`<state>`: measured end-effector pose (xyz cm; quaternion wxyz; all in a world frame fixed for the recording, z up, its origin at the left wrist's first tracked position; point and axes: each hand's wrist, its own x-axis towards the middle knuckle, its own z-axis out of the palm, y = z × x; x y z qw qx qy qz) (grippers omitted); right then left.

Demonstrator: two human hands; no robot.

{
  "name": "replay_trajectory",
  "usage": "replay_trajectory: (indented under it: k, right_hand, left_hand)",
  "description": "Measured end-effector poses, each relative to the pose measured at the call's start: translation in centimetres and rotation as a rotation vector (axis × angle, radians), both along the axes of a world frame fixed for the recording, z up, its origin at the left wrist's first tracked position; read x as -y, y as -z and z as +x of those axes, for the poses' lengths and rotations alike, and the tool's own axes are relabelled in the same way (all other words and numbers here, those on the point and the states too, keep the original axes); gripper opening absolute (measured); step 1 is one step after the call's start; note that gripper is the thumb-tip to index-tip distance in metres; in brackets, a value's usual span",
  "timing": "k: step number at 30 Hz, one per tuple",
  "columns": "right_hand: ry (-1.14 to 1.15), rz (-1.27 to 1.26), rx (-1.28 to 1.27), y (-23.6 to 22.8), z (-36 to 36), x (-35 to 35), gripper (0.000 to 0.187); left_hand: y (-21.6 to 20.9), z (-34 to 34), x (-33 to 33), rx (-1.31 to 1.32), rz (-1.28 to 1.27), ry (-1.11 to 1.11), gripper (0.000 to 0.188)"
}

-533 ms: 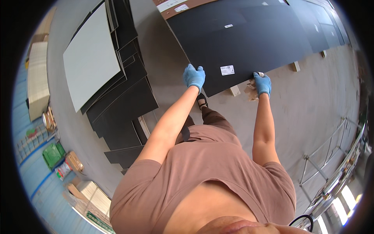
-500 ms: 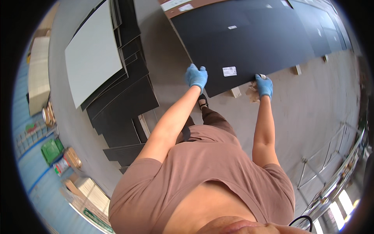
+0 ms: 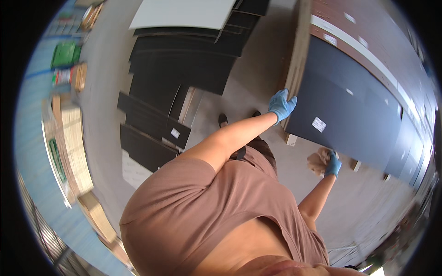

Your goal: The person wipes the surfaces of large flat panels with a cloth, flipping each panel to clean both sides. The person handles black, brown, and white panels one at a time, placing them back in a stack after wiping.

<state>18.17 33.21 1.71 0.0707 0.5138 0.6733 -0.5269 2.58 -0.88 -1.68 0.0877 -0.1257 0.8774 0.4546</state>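
A dark blue-black panel (image 3: 350,106) with white labels lies on top of a stack to my right. My left hand (image 3: 282,106), in a blue glove, is at the panel's left edge near its front corner, with fingers bent around the edge and the thumb toward the top face. My right hand (image 3: 332,165), also gloved in blue, is closed on a crumpled light-brown cloth (image 3: 318,161) just off the panel's near edge. Part of the right hand's fingers is hidden behind the cloth.
Dark boards (image 3: 184,64) lie in a staggered pile on the left, with a pale board (image 3: 184,14) on top. Brown panels (image 3: 336,18) adjoin the dark panel. Wooden blocks (image 3: 291,139) show under the stack. A green bin (image 3: 66,54) stands far left.
My view has turned, so the stack appears farther right and the boards on the left shift up. The right hand has come off the panel's near edge, and the cloth shows more fully.
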Motion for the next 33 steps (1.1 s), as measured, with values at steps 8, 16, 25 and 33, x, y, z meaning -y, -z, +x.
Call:
replay_trajectory:
  k: [8, 16, 25, 33]
  right_hand:
    - [-0.372, -0.664, 0.179, -3.6, 0.8, 10.7, 0.026]
    - [-0.963, -0.523, 0.432, -2.3, -1.2, 33.1, 0.024]
    - [-1.541, -0.168, 0.392, 12.0, 2.8, 55.8, 0.031]
    - [-1.865, 0.038, 0.235, 20.4, 5.7, 73.8, 0.054]
  left_hand:
    - [6.1, 12.4, 22.2, 0.404, -0.183, -0.556, 0.052]
    - [10.6, 30.5, 41.9, 0.827, -0.146, -1.199, 0.057]
    - [21.3, 41.7, 50.3, 0.586, -0.108, -1.325, 0.043]
    - [18.4, 41.6, 50.9, 0.611, 0.032, -1.242, 0.056]
